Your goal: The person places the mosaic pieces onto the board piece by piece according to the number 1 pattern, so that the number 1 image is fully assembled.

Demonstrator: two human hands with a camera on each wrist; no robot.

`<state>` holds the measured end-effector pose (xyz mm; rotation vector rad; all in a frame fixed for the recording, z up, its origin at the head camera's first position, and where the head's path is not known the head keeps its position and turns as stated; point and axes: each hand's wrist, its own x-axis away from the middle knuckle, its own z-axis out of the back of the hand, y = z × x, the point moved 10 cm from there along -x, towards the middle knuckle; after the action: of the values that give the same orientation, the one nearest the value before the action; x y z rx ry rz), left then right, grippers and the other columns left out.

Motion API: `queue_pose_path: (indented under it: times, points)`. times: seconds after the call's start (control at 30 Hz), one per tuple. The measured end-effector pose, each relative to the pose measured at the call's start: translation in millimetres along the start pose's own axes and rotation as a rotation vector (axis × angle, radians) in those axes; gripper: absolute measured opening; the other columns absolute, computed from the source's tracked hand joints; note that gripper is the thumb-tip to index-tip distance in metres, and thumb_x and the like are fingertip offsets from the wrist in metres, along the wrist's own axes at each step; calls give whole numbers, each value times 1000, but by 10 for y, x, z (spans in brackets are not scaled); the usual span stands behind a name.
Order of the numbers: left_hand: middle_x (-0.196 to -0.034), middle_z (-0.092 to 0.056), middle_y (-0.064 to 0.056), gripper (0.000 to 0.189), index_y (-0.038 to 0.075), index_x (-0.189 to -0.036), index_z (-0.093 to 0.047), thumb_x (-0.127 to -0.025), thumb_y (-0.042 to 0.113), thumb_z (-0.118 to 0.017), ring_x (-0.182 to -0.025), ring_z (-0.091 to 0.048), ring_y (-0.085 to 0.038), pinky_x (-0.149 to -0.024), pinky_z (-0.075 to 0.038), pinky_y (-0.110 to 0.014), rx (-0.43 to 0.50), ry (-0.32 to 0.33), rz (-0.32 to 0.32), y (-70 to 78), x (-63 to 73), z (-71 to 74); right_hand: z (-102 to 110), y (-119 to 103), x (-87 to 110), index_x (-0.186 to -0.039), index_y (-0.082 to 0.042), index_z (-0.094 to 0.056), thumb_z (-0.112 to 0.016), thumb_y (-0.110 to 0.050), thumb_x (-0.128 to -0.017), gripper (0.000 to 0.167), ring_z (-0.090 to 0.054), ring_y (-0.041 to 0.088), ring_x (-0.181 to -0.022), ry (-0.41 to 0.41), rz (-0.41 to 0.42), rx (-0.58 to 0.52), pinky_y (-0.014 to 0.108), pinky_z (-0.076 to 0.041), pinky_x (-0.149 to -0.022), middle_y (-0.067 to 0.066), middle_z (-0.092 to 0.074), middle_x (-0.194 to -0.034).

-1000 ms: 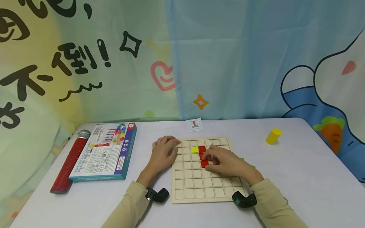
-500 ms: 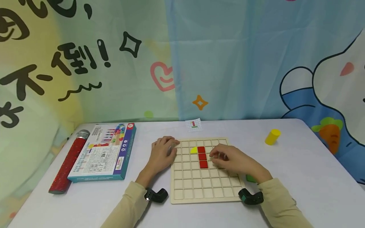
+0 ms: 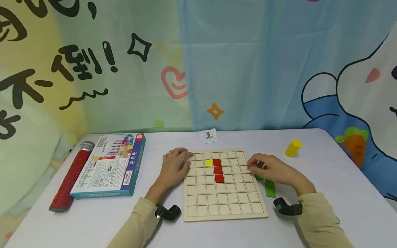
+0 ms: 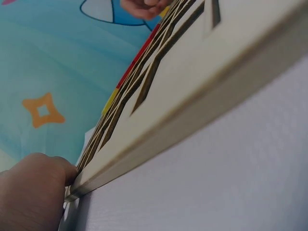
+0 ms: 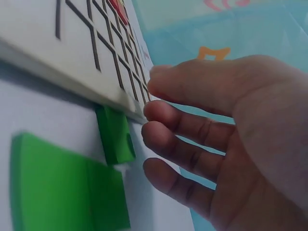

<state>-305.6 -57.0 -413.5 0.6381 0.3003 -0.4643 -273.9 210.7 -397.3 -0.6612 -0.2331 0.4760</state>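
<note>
A pale wooden grid board (image 3: 226, 198) lies flat on the table. On it are a red three-cell column (image 3: 218, 171) and a yellow piece with a curved side (image 3: 209, 163) beside its top cell. At the board's upper left corner my left hand (image 3: 174, 167) holds the edge with thumb and fingers; the left wrist view shows the hand (image 4: 33, 192) against that corner. My right hand (image 3: 277, 169) hovers by the board's right edge, fingers loosely bent, nothing visible between them. Beneath it lie two green pieces (image 3: 270, 188), one partly hidden; the right wrist view shows a small green piece (image 5: 115, 134) touching the board's side.
Behind the board lies a small printed pattern card (image 3: 208, 135). A yellow cylinder (image 3: 293, 148) stands tilted-looking at the back right. At the left are a flat toy box (image 3: 108, 165) and a red glittery tube (image 3: 72, 176). A printed curtain (image 3: 242, 69) hangs behind.
My right hand has left the red column and moved right to the board's edge, uncovering the column and then the green pieces. My left hand has stayed at the corner.
</note>
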Motion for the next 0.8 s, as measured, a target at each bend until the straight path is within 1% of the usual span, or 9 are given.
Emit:
queue_pose_path:
  times: [0.1, 0.2, 0.3, 0.43, 0.57, 0.67, 0.8]
  points:
    - [-123, -57, -6, 22, 18, -110, -66, -91, 17, -56, -113, -50, -28, -91, -32, -52, -2, 14, 1, -4, 4, 21, 35, 53, 29, -105, -14, -61, -59, -22, -93, 15, -55, 13, -83, -5, -9, -1, 25, -46, -69, -2, -62, -96]
    - [-123, -58, -7, 22, 18, -110, -67, -91, 16, -57, -112, -50, -29, -91, -31, -52, 2, 22, 3, -8, 7, 35, 45, 105, 55, -107, -12, -61, -59, -24, -93, 18, -54, 12, -84, -28, -21, 3, 24, -46, -70, -1, -62, -98]
    - [-123, -58, -6, 22, 19, -110, -66, -91, 16, -56, -113, -50, -28, -92, -31, -51, 11, 16, 0, 0, -5, 6, 58, 180, 108, -107, -12, -60, -62, -25, -91, 22, -53, 10, -84, -62, -52, 7, 23, -45, -73, -1, -61, -97]
    - [-124, -57, -6, 23, 20, -111, -66, -91, 16, -55, -113, -49, -28, -93, -31, -51, 3, 5, 7, -8, -13, -15, 50, 250, 148, -108, -11, -59, -67, -28, -87, 28, -50, 10, -83, -99, -83, -17, 23, -44, -73, 0, -58, -94]
    - [-124, -57, -6, 23, 19, -111, -66, -92, 16, -55, -112, -50, -28, -92, -32, -52, -4, 3, 13, -6, -9, 0, 16, 272, 148, -107, -11, -59, -70, -29, -84, 31, -49, 10, -82, -130, -96, -41, 22, -43, -72, 1, -56, -93]
    - [-124, -57, -6, 23, 19, -111, -66, -92, 16, -55, -112, -50, -29, -92, -32, -52, 0, 3, 12, -6, -5, 6, -12, 269, 145, -107, -11, -58, -72, -26, -82, 33, -48, 10, -80, -149, -101, -54, 22, -43, -70, 3, -55, -92]
    - [-124, -57, -6, 23, 19, -112, -66, -92, 17, -54, -112, -50, -29, -92, -32, -52, 5, 0, 9, -6, -6, -1, -13, 268, 139, -105, -9, -58, -73, -23, -80, 32, -49, 10, -78, -144, -109, -39, 22, -43, -68, 4, -54, -90]
